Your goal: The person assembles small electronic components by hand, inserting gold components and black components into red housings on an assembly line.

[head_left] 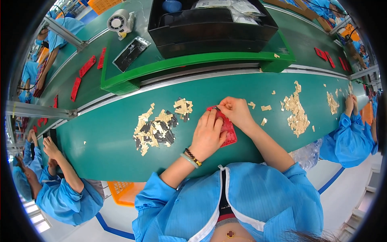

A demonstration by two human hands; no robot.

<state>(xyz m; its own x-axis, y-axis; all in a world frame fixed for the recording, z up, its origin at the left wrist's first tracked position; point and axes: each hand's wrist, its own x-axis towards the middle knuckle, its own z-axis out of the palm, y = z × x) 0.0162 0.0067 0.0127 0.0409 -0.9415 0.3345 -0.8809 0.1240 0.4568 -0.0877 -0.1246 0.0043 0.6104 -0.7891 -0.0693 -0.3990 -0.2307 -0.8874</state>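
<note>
A flat red plastic part [229,137] lies on the green table in front of me. My left hand [206,135] wraps over its left side and grips it, covering much of it. At its far end, my right hand [237,111] is closed in a pinch, with fingertips against the edge. What the pinch holds is too small to make out. Left of my hands is a loose pile of small cream and black strips [157,130]. A pile of cream pieces [296,113] lies to the right, with a few stray ones [266,108] nearer my right hand.
Beyond the table edge, a green stand [169,61] carries a black bin [213,34]. A black pouch [131,53] and a white roll [117,22] lie beside the bin. Several red parts [87,66] rest on the far belt. Co-workers in blue [68,197] sit at both sides.
</note>
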